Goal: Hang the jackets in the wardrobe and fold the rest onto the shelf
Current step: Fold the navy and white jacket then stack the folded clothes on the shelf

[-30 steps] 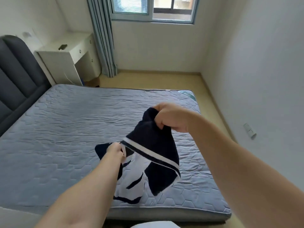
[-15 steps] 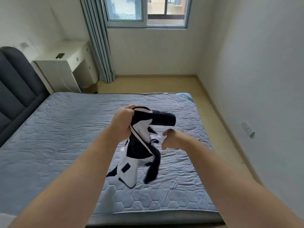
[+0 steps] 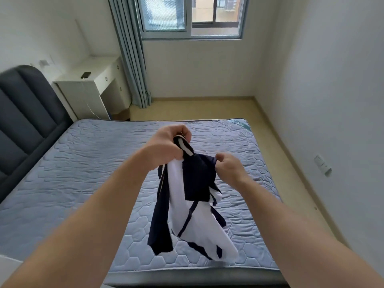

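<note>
The left hand [image 3: 166,145] gripped the top of a navy-and-white fabric garment [image 3: 187,204], fingers curled tight. The right hand [image 3: 227,168] pinched its navy edge just right. The garment hung above the near part of the quilted blue-grey mattress [image 3: 83,173].

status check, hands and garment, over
Left hand grips garment top. Right hand pinches its navy edge. Hangs over mattress, nothing blocking.

The left hand [image 3: 166,146] grips the top of a navy-and-white garment [image 3: 193,204] (its kind unclear), and the right hand [image 3: 228,167] pinches its edge at four o'clock from the left. It hangs over the mattress [image 3: 83,173]; a window [image 3: 191,15] is at twelve o'clock.
</note>
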